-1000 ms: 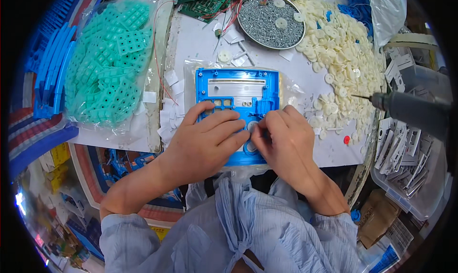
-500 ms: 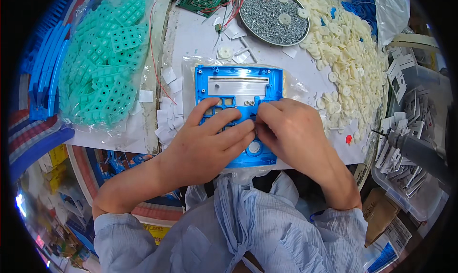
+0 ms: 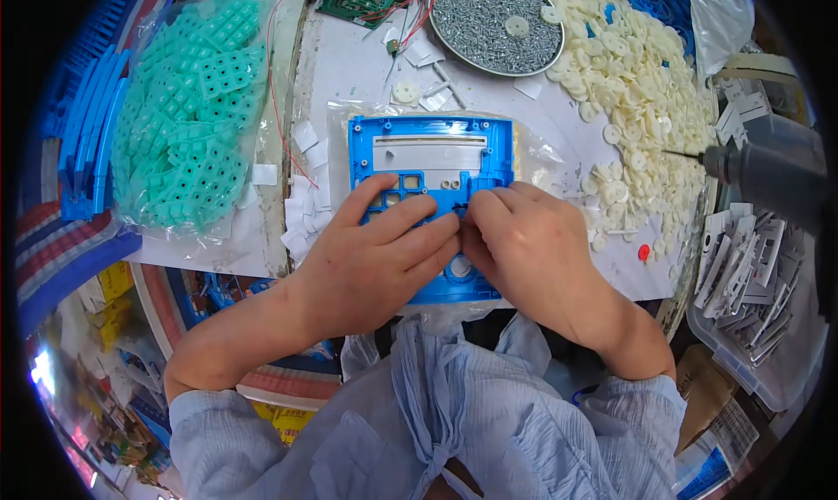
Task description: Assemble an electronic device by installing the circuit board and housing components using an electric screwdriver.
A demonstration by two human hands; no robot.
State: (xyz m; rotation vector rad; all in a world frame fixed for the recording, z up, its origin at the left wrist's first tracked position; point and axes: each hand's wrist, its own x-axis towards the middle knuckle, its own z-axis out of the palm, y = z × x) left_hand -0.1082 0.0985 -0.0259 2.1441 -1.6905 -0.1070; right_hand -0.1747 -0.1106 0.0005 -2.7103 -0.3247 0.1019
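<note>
A blue plastic housing (image 3: pixel 498 159) lies inner side up at the table's front edge, on a clear plastic bag. It has a long pale window strip, a grid of square openings and a round opening. My left hand (image 3: pixel 371 260) rests flat across its left part, fingers spread, covering some of the grid. Right of the grid, my right hand (image 3: pixel 531 251) is closed in a pinch, fingertips down in the housing. A small dark bit shows beside those fingertips; what they hold is hidden.
Green keypads (image 3: pixel 179 107) in a bag lie left. A bowl of screws (image 3: pixel 497 33), circuit boards (image 3: pixel 362 0) and cream plastic discs (image 3: pixel 642 124) sit behind and right. An electric screwdriver (image 3: pixel 759 164) hangs at right, above a bin of white parts (image 3: pixel 742 273).
The screwdriver at the right now appears higher, its tip over the discs. The view has shifted slightly. Both hands stay in nearly the same places on the housing.
</note>
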